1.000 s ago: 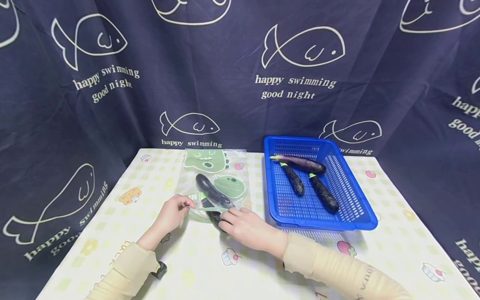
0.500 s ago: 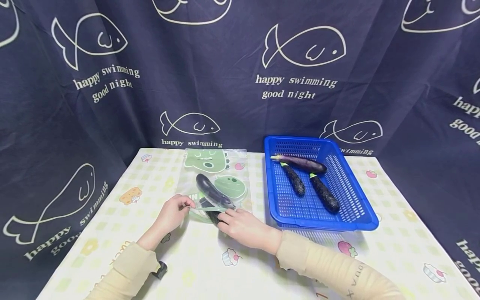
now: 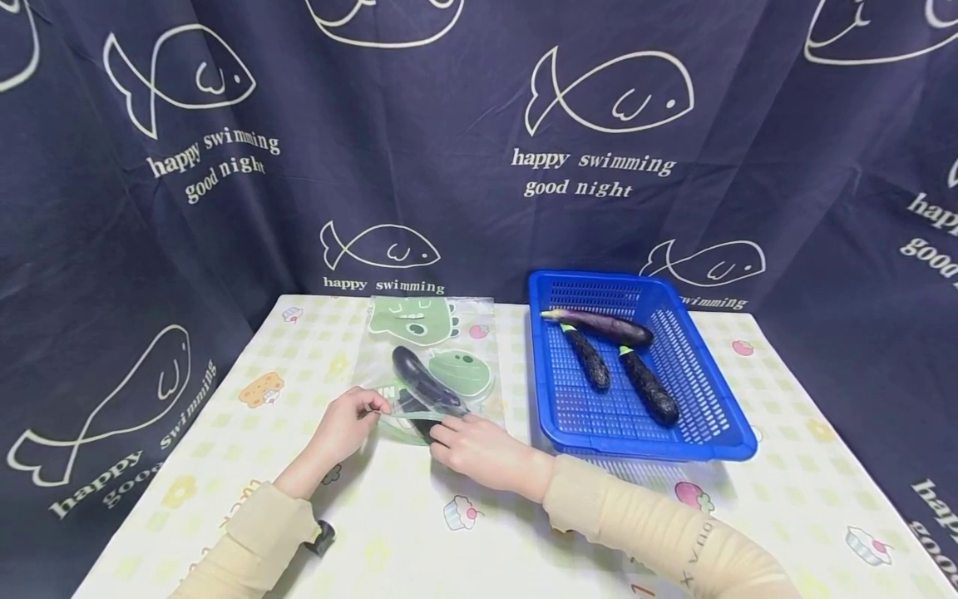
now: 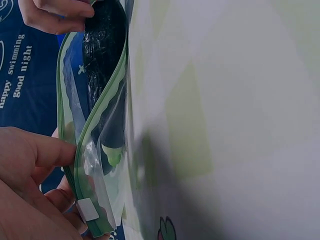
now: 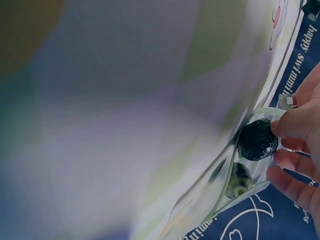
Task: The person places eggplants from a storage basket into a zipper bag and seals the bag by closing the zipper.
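Note:
A clear zip bag (image 3: 458, 372) with green prints lies flat, its green-edged mouth toward me. One eggplant (image 3: 419, 376) lies inside; its stem end (image 5: 241, 189) points to the mouth in the right wrist view. My left hand (image 3: 346, 426) pinches the left end of the mouth, near the white zip slider (image 4: 88, 209). With thumb and fingers, my right hand (image 3: 490, 453) holds the blunt end of a dark eggplant (image 4: 102, 52) at the mouth's right side. Most of this second eggplant sits within the bag. The right palm is hidden in the head view.
A blue plastic basket (image 3: 550, 420) stands to the right of the bag with three eggplants (image 3: 648, 387) in it. Patterned cloth covers the table (image 3: 419, 541). A dark curtain (image 3: 479, 225) hangs behind the table's far edge.
My right hand has moved a little left and away from me, and the dark eggplant has slid deeper into the bag. The left hand keeps its place on the bag's edge.

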A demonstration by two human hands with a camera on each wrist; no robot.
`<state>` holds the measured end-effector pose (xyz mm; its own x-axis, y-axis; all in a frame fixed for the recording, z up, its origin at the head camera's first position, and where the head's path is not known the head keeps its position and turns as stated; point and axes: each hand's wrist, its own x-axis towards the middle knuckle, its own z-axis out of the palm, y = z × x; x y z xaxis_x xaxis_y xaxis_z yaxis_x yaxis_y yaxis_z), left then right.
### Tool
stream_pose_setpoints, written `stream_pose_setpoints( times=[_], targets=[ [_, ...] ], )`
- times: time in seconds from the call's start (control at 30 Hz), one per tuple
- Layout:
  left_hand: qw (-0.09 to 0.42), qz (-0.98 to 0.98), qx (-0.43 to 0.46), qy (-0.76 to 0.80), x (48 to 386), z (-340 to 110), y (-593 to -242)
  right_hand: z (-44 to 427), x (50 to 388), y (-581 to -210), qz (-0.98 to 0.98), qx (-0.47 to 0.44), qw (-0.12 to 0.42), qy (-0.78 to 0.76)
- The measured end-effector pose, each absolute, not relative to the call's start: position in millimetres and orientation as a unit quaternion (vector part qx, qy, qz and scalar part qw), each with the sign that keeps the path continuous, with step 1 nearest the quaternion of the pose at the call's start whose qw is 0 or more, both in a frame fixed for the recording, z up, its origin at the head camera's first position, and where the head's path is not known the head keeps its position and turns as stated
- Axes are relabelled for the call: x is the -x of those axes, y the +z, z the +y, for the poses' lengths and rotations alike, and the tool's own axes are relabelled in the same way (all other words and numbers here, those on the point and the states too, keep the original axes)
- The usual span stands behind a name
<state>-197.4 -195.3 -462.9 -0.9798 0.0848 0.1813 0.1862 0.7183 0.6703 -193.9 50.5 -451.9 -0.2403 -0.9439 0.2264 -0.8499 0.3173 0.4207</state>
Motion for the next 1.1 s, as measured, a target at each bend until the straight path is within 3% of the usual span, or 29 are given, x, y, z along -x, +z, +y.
stream_pose_setpoints(
  times=[0.47, 1.1],
  targets=[
    [0.066, -0.925, 0.067, -0.367, 196, -195, -463, 45, 204, -455, -0.765, -0.581, 0.243, -0.137],
    [0.071, -0.926, 0.070, -0.364, 198, -195, -463, 42, 199, -450, -0.775, -0.568, 0.227, -0.160]
  ],
)
